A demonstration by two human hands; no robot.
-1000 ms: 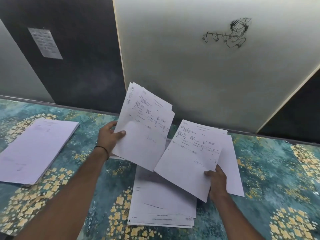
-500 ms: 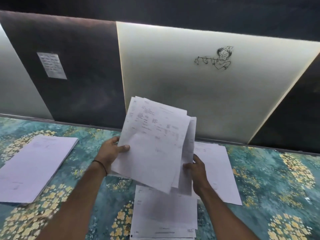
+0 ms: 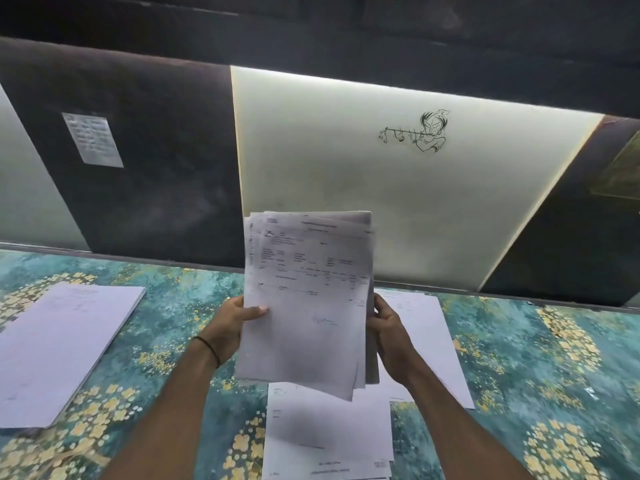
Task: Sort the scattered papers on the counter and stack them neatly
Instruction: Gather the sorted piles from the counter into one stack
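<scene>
The counter [image 3: 554, 358], patterned in teal with yellow flowers, carried three lots of paper. A squared-up stack [image 3: 59, 351] lay flat at its far left, well apart from the rest. Near the middle, at the lower edge of the view, some loose sheets [image 3: 325, 431] lay overlapping with their edges uneven, printed side up. A single sheet [image 3: 436, 341] lay to the right of these, its lower corner overlapping them, partly hidden behind the right forearm.

Above the loose sheets, clear of the counter, a bundle of papers [image 3: 308, 299] was held nearly upright, printed face toward the camera. Its sheets were roughly gathered, with edges fanning out at the top right and the bottom right corner.

The left hand [image 3: 232, 323] gripped the bundle's left edge, thumb pressed flat on the front sheet and fingers curled behind it. A dark wristband [image 3: 209, 348] circled that wrist. The right hand [image 3: 388, 327] clasped the right edge at about the same height, thumb at the edge and the other fingers hidden behind the paper.

Behind the counter rose a pale panel [image 3: 381, 202] bearing a small line drawing [image 3: 420, 131] of a flute player, and a dark panel [image 3: 166, 168] with a small notice [image 3: 92, 139] stuck to it; its text was too blurred to read.
</scene>
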